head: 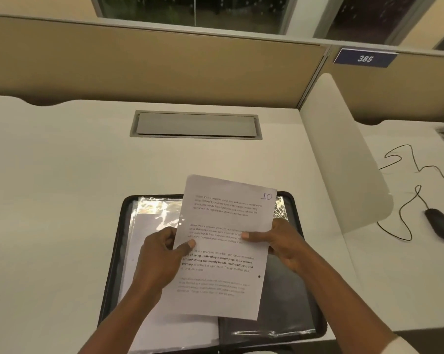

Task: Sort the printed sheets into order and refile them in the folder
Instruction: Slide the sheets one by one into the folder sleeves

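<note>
A printed sheet (223, 274) with "10" handwritten in its top right corner is held up over an open black folder (296, 284). My left hand (159, 256) pinches the sheet's left edge, thumb on the front. My right hand (279, 241) pinches its right edge in the same way. The folder lies flat on the desk; its left side shows clear plastic sleeves (149, 221) with white pages inside, its right side a dark sleeve. Whether more sheets lie behind the top one I cannot tell.
The white desk (62, 200) has a grey cable hatch (195, 125) at the back. A white divider panel (343, 154) stands to the right. Beyond it lie a black mouse (440, 223) and its cable. Tan partition walls close the back.
</note>
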The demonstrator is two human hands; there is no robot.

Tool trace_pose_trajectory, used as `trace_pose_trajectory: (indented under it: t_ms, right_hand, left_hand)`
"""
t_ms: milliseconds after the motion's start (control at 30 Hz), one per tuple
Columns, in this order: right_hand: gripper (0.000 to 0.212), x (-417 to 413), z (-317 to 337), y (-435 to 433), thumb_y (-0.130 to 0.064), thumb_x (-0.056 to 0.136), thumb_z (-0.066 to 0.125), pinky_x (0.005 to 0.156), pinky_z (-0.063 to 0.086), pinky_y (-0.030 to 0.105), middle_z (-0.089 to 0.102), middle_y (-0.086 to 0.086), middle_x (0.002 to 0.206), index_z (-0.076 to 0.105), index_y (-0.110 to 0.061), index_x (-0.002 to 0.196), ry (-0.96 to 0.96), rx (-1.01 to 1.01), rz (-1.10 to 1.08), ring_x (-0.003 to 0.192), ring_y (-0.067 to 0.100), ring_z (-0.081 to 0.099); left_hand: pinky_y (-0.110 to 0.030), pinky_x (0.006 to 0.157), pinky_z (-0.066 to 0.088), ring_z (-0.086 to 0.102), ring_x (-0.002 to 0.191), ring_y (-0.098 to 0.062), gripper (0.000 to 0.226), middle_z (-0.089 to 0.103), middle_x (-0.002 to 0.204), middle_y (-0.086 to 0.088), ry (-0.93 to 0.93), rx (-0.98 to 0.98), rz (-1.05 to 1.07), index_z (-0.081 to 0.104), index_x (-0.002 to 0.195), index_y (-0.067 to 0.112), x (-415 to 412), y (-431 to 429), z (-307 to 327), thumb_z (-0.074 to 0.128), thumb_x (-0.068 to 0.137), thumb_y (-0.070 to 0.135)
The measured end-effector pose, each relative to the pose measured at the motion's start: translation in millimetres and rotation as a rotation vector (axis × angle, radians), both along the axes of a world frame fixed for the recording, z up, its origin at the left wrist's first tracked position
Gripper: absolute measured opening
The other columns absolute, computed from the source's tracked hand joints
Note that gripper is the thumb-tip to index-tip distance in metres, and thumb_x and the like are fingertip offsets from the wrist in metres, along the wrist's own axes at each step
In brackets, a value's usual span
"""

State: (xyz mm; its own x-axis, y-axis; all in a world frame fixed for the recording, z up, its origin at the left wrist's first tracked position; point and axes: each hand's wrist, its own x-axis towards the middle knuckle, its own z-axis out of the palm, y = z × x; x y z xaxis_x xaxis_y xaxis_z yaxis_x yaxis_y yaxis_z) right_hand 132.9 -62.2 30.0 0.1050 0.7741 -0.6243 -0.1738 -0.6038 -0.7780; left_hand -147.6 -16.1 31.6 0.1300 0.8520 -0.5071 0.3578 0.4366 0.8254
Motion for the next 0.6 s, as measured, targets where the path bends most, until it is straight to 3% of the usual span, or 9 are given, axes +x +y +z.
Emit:
trace_pose_trajectory:
  t_ms: [133, 267, 367, 433, 500, 600]
  right_hand:
    - [0.055, 18, 10, 30, -0.008, 0.069, 0.096, 0.089, 0.063, 0.046, 0.08, 0.007, 0.114, 0.076, -0.009, 0.12, -0.112, 0.017, 0.061, 0.104, 0.028, 0.078]
    - [0.05, 51, 20, 76, -0.004, 0.068, 0.094, 0.089, 0.064, 0.05, 0.08, 0.014, 0.109, 0.076, 0.001, 0.114, -0.206, 0.076, 0.049, 0.099, 0.033, 0.079]
    - [0.04, 81, 30, 113, 0.001, 0.072, 0.09, 0.07, 0.066, 0.037, 0.081, 0.013, 0.105, 0.076, 0.0, 0.11, -0.242, 0.139, 0.019, 0.088, 0.026, 0.08]
    - [0.038, 104, 32, 139, -0.003, 0.073, 0.091, 0.065, 0.065, 0.033, 0.081, 0.007, 0.104, 0.077, -0.004, 0.108, -0.295, 0.181, 0.027, 0.085, 0.02, 0.08]
    - [0.044, 128, 27, 168, -0.009, 0.072, 0.093, 0.075, 0.066, 0.039, 0.081, 0.004, 0.109, 0.077, -0.006, 0.113, -0.332, 0.208, 0.044, 0.091, 0.02, 0.079]
    - [0.052, 159, 16, 204, -0.011, 0.072, 0.095, 0.086, 0.064, 0.047, 0.079, 0.003, 0.116, 0.075, -0.006, 0.119, -0.33, 0.23, 0.047, 0.103, 0.026, 0.077]
  left_hand:
    - [-0.047, 0.083, 0.065, 0.079, 0.081, -0.016, 0.014, 0.081, 0.09, 0.005, 0.031, 0.046, 0.038, 0.074, 0.096, 0.019, 4, 12, -2, 0.08, 0.093, 0.032]
    - [-0.047, 0.083, 0.064, 0.076, 0.075, -0.012, 0.025, 0.078, 0.082, 0.008, 0.174, 0.126, 0.13, 0.072, 0.088, 0.025, 17, 17, -15, 0.075, 0.094, 0.049]
    - [-0.036, 0.081, 0.061, 0.071, 0.078, -0.007, 0.024, 0.074, 0.083, 0.014, 0.352, 0.209, 0.099, 0.069, 0.086, 0.03, 34, 14, -25, 0.073, 0.095, 0.052]
    - [-0.027, 0.073, 0.055, 0.067, 0.075, -0.002, 0.023, 0.071, 0.081, 0.017, 0.453, 0.262, 0.036, 0.067, 0.085, 0.032, 51, 11, -30, 0.073, 0.095, 0.051]
    - [-0.026, 0.071, 0.054, 0.066, 0.076, -0.002, 0.02, 0.067, 0.08, 0.019, 0.51, 0.289, -0.02, 0.065, 0.085, 0.033, 72, 9, -33, 0.072, 0.096, 0.047]
    - [-0.034, 0.082, 0.056, 0.062, 0.094, -0.007, 0.016, 0.067, 0.093, 0.017, 0.596, 0.372, -0.105, 0.065, 0.093, 0.031, 108, 13, -35, 0.067, 0.1, 0.046]
